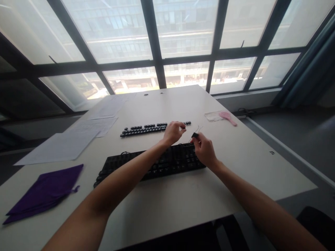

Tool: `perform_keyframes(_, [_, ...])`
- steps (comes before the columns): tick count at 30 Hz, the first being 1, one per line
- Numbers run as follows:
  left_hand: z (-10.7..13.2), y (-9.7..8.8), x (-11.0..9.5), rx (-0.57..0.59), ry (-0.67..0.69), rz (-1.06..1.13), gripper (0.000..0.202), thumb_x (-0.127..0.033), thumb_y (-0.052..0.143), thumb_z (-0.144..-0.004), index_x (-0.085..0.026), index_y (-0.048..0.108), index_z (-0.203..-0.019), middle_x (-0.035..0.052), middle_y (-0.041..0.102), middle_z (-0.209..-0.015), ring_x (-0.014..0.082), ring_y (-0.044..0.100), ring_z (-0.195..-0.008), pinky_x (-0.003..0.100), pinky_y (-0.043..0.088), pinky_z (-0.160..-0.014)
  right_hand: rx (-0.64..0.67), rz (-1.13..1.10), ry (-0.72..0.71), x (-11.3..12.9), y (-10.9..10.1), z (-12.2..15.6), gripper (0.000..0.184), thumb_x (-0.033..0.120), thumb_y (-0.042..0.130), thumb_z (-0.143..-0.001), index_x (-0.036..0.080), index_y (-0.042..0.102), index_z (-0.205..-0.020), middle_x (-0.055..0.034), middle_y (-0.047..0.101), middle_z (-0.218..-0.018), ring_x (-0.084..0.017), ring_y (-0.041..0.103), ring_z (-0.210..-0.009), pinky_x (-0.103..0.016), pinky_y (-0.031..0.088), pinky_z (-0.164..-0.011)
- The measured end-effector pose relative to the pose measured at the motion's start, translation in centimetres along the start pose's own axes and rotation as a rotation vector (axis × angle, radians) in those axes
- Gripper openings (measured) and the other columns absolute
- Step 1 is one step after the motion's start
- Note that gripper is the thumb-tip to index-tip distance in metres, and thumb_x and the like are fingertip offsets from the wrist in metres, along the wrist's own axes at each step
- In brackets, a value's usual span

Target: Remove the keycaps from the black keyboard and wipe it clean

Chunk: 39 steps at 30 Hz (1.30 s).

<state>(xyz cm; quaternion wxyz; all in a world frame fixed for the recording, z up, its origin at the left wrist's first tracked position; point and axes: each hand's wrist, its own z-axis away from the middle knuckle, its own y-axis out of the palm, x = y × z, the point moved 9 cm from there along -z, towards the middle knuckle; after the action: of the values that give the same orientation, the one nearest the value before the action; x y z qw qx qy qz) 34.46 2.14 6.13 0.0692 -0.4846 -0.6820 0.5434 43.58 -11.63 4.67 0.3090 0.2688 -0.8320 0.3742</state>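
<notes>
In the head view, we face tall dark-framed windows [183,31] beyond a white tabletop [243,164], a blue curtain [309,66] far right. Our left hand [174,133] pinches a small dark piece [184,128]; our right hand [203,144] grips a wire keycap puller [195,135] by the near black keyboard's [183,160] right end. Loose keycaps [143,129] line up farther off; papers [62,148] and purple pouch [47,191] lie left.

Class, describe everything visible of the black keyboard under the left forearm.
The black keyboard looks plastic: long, rectangular, with rows of dark keys. It lies slightly slanted on the white table, its left end nearer. The left forearm hides part of it; the right hand overlaps its right end, contact unclear.
</notes>
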Motion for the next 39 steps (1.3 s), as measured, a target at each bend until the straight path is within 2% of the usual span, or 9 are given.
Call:
perform_keyframes(5, [-2.5,3.9,0.4,0.103,0.067,-0.115,0.011,-0.022,0.073,-0.082,-0.022,0.077,-0.091,0.0037,0.075,-0.089,0.0232,0.064,-0.092,0.035,0.050,-0.090,0.065,0.198,-0.161,2.1,1.8,1.1,0.016,0.021,0.047,-0.096,0.021,0.053,-0.082,-0.0047,0.064,-0.074,-0.020,0.058,-0.067,-0.029,0.035,-0.062])
perform_keyframes(9, [-2.9,4.9,1.3,0.126,0.059,-0.136,0.007,-0.022,0.074,-0.081,-0.022,0.079,-0.085,0.0063,0.074,-0.082,0.0256,0.064,-0.091,0.036,0.051,-0.087,0.119,0.256,-0.316,4.4,3.0,2.0,0.020,0.021,0.044,-0.099,0.019,0.056,-0.084,-0.0058,0.064,-0.076,-0.019,0.056,-0.070,-0.030,0.035,-0.067])
perform_keyframes(15, [-2.9,4.7,1.9,0.121,0.045,-0.160,0.011,-0.025,0.073,-0.082,-0.022,0.079,-0.090,0.0076,0.072,-0.086,0.0256,0.063,-0.094,0.037,0.050,-0.088,0.182,0.320,-0.464,7.0,4.1,2.9,0.022,0.020,0.042,-0.101,0.018,0.058,-0.086,-0.0062,0.064,-0.076,-0.021,0.055,-0.075,-0.033,0.035,-0.071])
perform_keyframes(22, [-3.4,4.9,1.8,0.137,0.118,-0.187,0.010,-0.025,0.070,-0.084,-0.023,0.077,-0.090,0.0052,0.075,-0.088,0.0257,0.058,-0.098,0.037,0.049,-0.089,0.182,0.363,-0.501,8.9,4.6,3.0,0.019,0.017,0.045,-0.099,0.018,0.056,-0.083,-0.0045,0.062,-0.073,-0.020,0.052,-0.072,-0.034,0.033,-0.069])
perform_keyframes(28, [-3.4,5.1,1.9,0.113,0.192,-0.202,0.010,-0.025,0.067,-0.085,-0.021,0.077,-0.088,0.0052,0.074,-0.089,0.0250,0.056,-0.097,0.038,0.046,-0.090,0.180,0.330,-0.471,8.4,4.5,2.7,0.020,0.017,0.043,-0.099,0.018,0.056,-0.083,-0.0041,0.062,-0.074,-0.020,0.053,-0.073,-0.034,0.033,-0.069])
perform_keyframes(32, [-3.3,4.4,2.1,0.021,0.227,-0.242,0.009,-0.026,0.069,-0.084,-0.022,0.077,-0.082,0.0063,0.068,-0.105,0.0268,0.051,-0.103,0.041,0.044,-0.095,0.193,0.302,-0.458,8.1,4.7,2.9,0.021,0.018,0.043,-0.100,0.018,0.057,-0.084,-0.0047,0.063,-0.074,-0.020,0.054,-0.074,-0.034,0.035,-0.070])
perform_keyframes(35, [-3.6,3.8,2.7,-0.029,0.193,-0.269,0.007,-0.026,0.072,-0.082,-0.023,0.078,-0.081,0.0069,0.062,-0.113,0.0288,0.047,-0.109,0.044,0.043,-0.098,0.200,0.288,-0.446,8.0,4.8,2.9,0.021,0.019,0.043,-0.100,0.018,0.058,-0.085,-0.0050,0.064,-0.074,-0.020,0.055,-0.075,-0.033,0.036,-0.071])
perform_keyframes(39, [-4.3,3.8,3.4,-0.014,0.134,-0.272,0.006,-0.028,0.074,-0.081,-0.024,0.078,-0.081,0.0074,0.059,-0.115,0.0302,0.044,-0.112,0.045,0.042,-0.099,0.195,0.264,-0.424,7.7,4.7,2.8,0.020,0.019,0.044,-0.100,0.018,0.058,-0.086,-0.0051,0.064,-0.075,-0.020,0.056,-0.075,-0.033,0.036,-0.070])
